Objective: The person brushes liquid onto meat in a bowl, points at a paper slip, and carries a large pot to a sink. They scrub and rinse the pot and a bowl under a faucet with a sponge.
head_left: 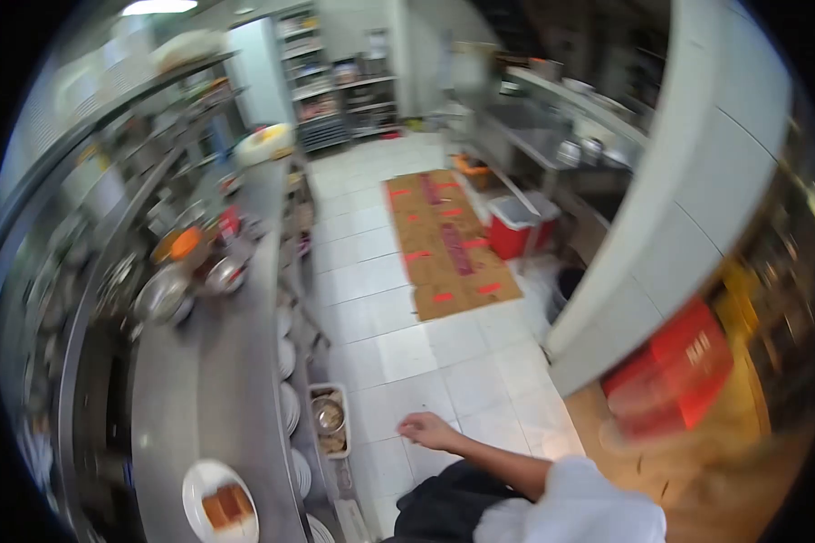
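Observation:
My right hand [428,432] hangs in front of my dark apron [453,503], over the white floor tiles. Its fingers are loosely bent and I see nothing held in them. My left hand is out of view. Nearest to the right hand, a shallow tray [337,450] with a metal bowl [328,416] in it sits low beside the counter. On the steel counter [167,398] at left, an oval white plate [193,493] carries brown rectangular pieces of food [227,507] that look like toast.
Metal bowls [165,295] stand farther along the counter, with stacked plates [289,407] on the shelf below. Flattened cardboard [448,244] lies on the floor ahead. A red cooler [516,226] stands at its right. A tiled pillar [679,199] and a blurred red box [675,371] are at right.

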The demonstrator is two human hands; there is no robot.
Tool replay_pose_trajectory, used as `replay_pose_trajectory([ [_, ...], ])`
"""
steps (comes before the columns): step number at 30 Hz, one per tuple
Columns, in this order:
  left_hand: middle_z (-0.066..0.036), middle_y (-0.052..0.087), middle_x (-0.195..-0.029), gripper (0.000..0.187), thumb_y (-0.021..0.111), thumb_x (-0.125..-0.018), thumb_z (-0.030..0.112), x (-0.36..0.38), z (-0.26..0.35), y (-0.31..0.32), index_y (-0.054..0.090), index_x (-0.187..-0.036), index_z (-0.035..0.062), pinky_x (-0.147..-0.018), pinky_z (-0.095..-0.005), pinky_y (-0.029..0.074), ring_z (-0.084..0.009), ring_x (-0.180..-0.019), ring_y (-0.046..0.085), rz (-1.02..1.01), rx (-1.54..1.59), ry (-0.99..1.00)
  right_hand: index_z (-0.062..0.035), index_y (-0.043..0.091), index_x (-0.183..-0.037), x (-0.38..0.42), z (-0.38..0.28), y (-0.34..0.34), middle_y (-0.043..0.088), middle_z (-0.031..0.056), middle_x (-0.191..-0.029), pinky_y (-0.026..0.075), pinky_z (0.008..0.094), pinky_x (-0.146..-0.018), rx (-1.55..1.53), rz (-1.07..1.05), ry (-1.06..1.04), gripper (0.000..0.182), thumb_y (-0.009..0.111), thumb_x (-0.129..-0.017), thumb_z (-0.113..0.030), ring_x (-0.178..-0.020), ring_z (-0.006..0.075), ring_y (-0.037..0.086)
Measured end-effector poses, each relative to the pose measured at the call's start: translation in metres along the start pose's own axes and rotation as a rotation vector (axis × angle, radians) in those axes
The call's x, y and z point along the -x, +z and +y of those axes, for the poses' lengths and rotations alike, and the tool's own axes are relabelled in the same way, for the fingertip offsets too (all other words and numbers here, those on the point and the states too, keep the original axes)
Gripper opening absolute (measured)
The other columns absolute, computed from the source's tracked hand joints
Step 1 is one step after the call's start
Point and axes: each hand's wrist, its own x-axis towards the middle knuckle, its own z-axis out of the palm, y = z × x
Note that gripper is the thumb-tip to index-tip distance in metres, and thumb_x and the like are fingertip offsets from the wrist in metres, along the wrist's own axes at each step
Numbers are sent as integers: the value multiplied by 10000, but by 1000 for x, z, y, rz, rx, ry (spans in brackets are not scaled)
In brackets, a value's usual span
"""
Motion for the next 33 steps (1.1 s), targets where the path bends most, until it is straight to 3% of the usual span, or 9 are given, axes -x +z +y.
replay_pose_trajectory([
  [7,-102,628,-736,326,512,-800,273,117,49,173,570,-958,-7,-506,-276,470,-145,-558,572,588,710,-265,-15,588,-846,53,28,15,510,18,-562,349,206,-372,62,-271,357,242,584,-795,-252,-440,66,438],
  [12,-101,631,-719,324,528,-777,257,172,59,206,570,-947,-15,-522,-272,487,-147,-566,590,773,793,-227,-50,595,-913,70,11,69,535,21,-613,368,195,-414,76,-703,239,210,556,-819,-234,-493,61,455],
  [16,-104,632,-757,338,523,-792,267,206,32,244,566,-976,-13,-517,-267,475,-152,-580,583,756,816,-391,-89,499,-1147,50,-82,134,538,1,-660,384,202,-475,91,-1131,-168,324,502,-848,-214,-544,58,463],
  [21,-104,633,-769,323,517,-790,254,222,-32,304,565,-975,-6,-500,-268,470,-156,-570,579,697,993,-503,-161,155,-1352,57,-298,210,513,7,-634,396,196,-506,-24,-1127,-842,619,500,-840,-200,-524,63,446],
  [26,-106,622,-698,274,501,-789,203,267,-44,324,560,-934,-22,-428,-263,439,-154,-500,558,761,1124,-643,-69,546,-966,64,-383,302,525,18,-583,376,202,-435,-45,-1010,-809,215,541,-822,-229,-471,69,467],
  [28,-115,614,-684,275,495,-787,193,265,-82,355,557,-936,-29,-418,-269,428,-145,-491,542,860,929,-481,-45,551,-915,65,-357,351,540,30,-589,390,222,-436,81,-1004,-701,223,567,-801,-235,-468,79,485],
  [29,-118,613,-685,264,505,-778,192,293,-44,320,573,-897,-33,-442,-278,434,-152,-519,550,878,1204,-707,-21,556,-865,61,-339,379,556,41,-595,404,242,-437,192,-960,-625,240,593,-780,-242,-465,89,503],
  [31,-121,612,-683,242,516,-774,176,281,-90,363,587,-847,-43,-477,-281,445,-173,-541,559,1015,1104,-585,-15,562,-866,42,-285,447,584,87,-612,430,264,-451,361,-962,-608,300,635,-734,-273,-434,137,534],
  [33,-117,612,-682,232,517,-774,169,286,-113,381,592,-839,-41,-484,-278,447,-181,-541,561,1057,1010,-530,4,563,-881,23,-237,515,610,144,-714,477,304,-568,568,-953,-555,388,683,-674,-302,-582,205,603],
])
